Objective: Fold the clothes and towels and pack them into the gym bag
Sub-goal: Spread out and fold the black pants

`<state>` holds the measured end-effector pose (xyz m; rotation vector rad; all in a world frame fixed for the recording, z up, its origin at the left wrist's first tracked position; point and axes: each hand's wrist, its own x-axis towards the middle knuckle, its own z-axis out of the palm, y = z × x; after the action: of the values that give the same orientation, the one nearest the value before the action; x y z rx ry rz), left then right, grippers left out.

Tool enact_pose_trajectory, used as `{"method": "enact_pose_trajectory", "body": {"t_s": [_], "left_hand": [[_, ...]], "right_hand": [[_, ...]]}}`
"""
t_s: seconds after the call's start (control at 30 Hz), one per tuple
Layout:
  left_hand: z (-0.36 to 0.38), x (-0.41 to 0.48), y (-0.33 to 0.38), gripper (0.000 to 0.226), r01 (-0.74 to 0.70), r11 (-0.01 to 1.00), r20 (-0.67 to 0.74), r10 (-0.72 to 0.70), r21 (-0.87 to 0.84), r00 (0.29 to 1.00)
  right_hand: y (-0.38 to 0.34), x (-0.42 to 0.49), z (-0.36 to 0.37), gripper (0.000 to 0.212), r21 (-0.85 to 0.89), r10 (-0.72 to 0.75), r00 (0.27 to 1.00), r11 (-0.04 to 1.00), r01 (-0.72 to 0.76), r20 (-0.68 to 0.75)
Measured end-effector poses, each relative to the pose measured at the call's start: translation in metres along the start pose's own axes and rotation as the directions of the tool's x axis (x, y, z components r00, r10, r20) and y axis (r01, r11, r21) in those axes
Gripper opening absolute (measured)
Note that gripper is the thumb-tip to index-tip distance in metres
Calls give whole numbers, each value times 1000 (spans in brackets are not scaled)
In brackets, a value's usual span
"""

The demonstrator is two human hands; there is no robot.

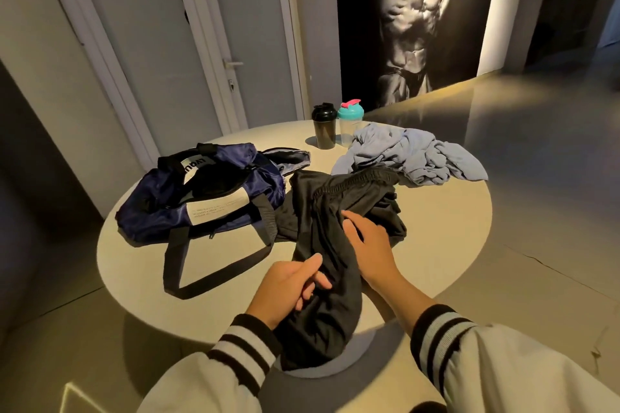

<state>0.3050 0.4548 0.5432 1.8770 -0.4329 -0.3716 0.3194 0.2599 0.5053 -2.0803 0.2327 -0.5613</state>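
Black pants (339, 211) with an elastic waistband lie crumpled across the middle of the round table (446, 231), one leg hanging over the near edge. My left hand (292, 285) pinches the fabric of that leg between thumb and curled fingers. My right hand (365, 238) lies on the pants with fingers straight, just right of the left hand. A navy gym bag (198, 191) with black straps sits unzipped on the table's left side. A light blue garment (412, 154) lies in a heap at the far right.
A black shaker bottle (323, 126) and a clear one with a teal lid (350, 122) stand at the table's far edge. One bag strap (201, 278) loops toward the near left rim. White doors stand behind; a glossy floor surrounds the table.
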Motion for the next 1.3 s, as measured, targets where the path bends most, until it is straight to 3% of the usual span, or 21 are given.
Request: {"method": "enact_pose_trajectory", "body": {"t_s": [0.1,0.17,0.27,0.4,0.47,0.57,0.63,0.73,0.8,0.93,1.07,1.13,1.23,1.3], "left_hand": [[1,14,3,28,-171,968,-215,209,184,954],[2,31,6,14,-217,956,-325,273,198,905],[9,61,11,50,-113,992,-250,123,55,960],[24,86,7,82,-16,994,-109,5,-105,994],[28,95,-4,71,-2,1000,-98,4,21,995],[30,93,-13,41,-9,993,-211,34,120,977],[23,82,-14,34,-13,999,-351,30,50,936],[1,61,-17,22,-54,993,-602,-21,-106,798],[-16,51,-21,23,-81,973,-667,-87,-216,740],[-22,47,-25,30,-113,972,-547,-19,-206,837],[-12,66,-17,24,-18,983,-442,99,183,891],[-8,77,-15,10,57,949,-361,62,309,931],[-6,78,-14,43,28,909,-123,26,416,992],[-6,73,-15,68,20,880,-64,12,475,998]], "right_hand": [[-4,-7,-4,31,69,-13,996,998,7,87],[-4,-10,-5,29,124,-4,992,992,-12,124],[-6,-13,-4,25,194,-27,988,981,-4,154],[-3,-12,-4,14,245,9,998,969,-22,55],[-1,-11,-3,15,210,36,999,977,-38,12],[7,-4,1,39,98,60,998,993,-60,8],[9,1,2,48,55,82,996,995,-81,-20],[8,7,4,52,-30,119,986,992,-123,-121],[9,8,5,53,-60,124,980,989,-135,-156],[10,5,6,50,-101,47,991,993,-59,-123],[8,-1,3,45,-169,-21,999,986,16,-29],[8,-1,3,45,-203,-28,999,979,30,16],[9,4,7,47,-201,9,999,980,-2,33],[11,8,9,50,-187,65,998,980,-68,-20]]}}
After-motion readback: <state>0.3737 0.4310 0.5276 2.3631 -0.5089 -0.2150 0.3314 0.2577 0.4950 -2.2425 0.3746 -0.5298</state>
